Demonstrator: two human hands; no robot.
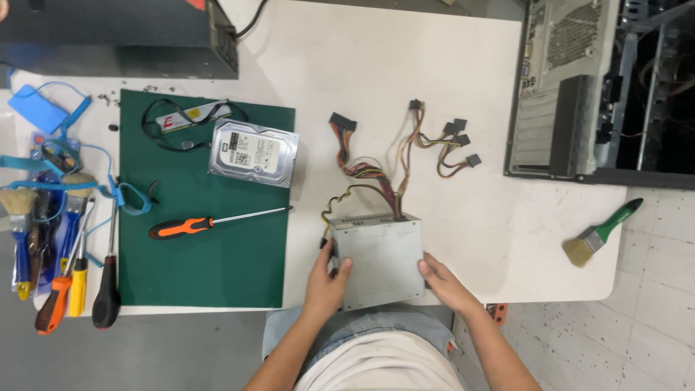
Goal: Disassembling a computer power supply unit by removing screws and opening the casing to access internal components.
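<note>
- Fingers of the left hand [326, 279] curl around the left edge of the grey power supply box [380, 262], thumb on top; the right hand [439, 279] grips its right edge the same way.
- That box sits at the near edge of the white table [405, 65], just in front of the person's lap.
- Its bundle of coloured cables [394, 156] fans out away from the person, ending in black plugs.
- Left of the box lies a green mat [206, 268] carrying an orange-handled screwdriver [210, 222] and a hard drive [254, 153].
- Further left, more screwdrivers and brushes [51, 246] lie in a row.
- At the far right stands an open computer case [579, 87], with a green-handled brush [601, 232] near it.
</note>
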